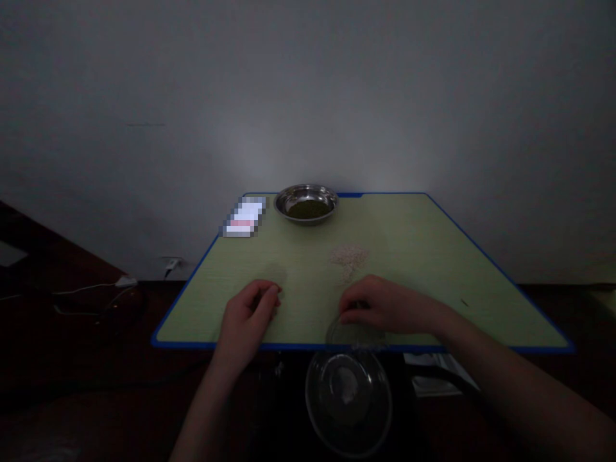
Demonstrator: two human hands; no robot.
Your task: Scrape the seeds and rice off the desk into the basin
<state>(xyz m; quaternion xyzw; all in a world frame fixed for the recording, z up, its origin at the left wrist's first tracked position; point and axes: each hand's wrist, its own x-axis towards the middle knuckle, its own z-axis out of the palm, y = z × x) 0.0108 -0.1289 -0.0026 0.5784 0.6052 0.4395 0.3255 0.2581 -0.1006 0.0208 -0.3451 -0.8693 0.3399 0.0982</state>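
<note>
Near the table's point(423, 256) front edge, the left hand point(248, 314) curls closed. The right hand point(363, 303) bends near grains point(349, 255), its grip unclear.

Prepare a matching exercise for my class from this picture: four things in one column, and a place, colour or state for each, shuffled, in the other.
Column one
1. Metal bowl
2. Pale grains
3. Clear bowl
4. Table

Column two
A. Spread loosely, uncontained, just beyond the right hand
B. Green on top, with a blue border
C. Near the far edge, close to the wall, with dark green contents inside
D. Lowest in the picture, below the near blue edge

Right pairs: 1-C, 2-A, 3-D, 4-B
</note>
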